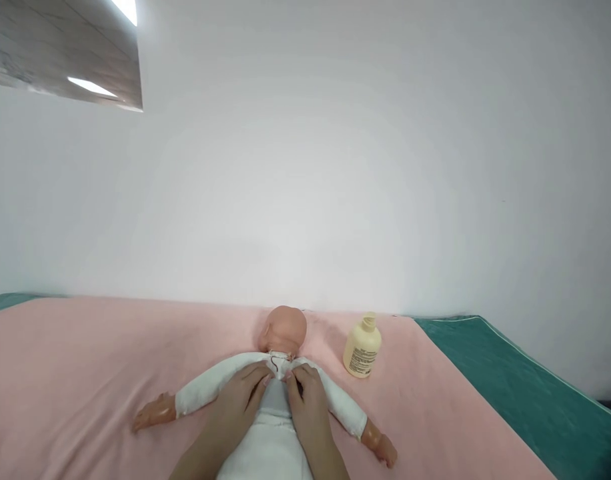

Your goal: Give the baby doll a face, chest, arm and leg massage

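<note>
A baby doll [284,330] with a bald head, a white cloth body [273,443] and bare plastic hands lies with its head toward the wall and its arms spread. Its head is turned, an ear showing on the left side. At the upper body, just below the neck, my left hand [243,393] has its thumb and fingers closed on the white cloth. Opposite it, my right hand [308,397] grips the cloth in the same way. A dark cord shows at the neck between my hands. What lies under my fingertips is partly hidden.
A pale yellow pump bottle [363,348] stands right of the doll's head. Under everything is a pink blanket [110,373], over a green surface [525,373] seen at both sides. A white wall [305,167] rises behind; a reflective panel [65,50] hangs upper left.
</note>
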Tool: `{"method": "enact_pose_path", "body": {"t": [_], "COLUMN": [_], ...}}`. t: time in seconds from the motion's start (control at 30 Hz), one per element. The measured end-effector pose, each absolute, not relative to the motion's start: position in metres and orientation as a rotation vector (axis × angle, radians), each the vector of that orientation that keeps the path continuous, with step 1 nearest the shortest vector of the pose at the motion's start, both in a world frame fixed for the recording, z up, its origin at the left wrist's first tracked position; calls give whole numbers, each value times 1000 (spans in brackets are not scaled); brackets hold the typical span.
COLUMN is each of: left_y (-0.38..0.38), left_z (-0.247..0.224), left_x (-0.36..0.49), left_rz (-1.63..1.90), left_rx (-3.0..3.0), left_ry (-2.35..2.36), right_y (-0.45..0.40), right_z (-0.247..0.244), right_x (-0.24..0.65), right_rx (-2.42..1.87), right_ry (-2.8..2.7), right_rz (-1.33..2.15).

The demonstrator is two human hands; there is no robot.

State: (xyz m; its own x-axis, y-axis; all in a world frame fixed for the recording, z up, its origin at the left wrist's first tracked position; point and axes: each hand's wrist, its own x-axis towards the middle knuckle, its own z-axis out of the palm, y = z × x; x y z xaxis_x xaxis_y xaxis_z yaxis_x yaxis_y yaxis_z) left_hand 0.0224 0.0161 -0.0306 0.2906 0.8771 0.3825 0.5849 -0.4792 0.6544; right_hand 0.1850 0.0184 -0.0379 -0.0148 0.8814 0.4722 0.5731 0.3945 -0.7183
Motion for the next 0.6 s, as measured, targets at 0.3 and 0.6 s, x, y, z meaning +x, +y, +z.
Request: {"method": "enact_pose_path", "body": {"t": [0.3,0.6], "left_y": [21,22], "left_z": [-42,-44], "left_x": [21,21], "left_rz": [1020,1041], "left_rx": [2177,2162], "left_ry": [1332,1302], "right_y": [15,16], "right_z": [-32,-33], "right_x": [186,186], "right_rx": [-1195,-1218], "right_ry": [-1689,-1697], "right_rz": [481,477]}}
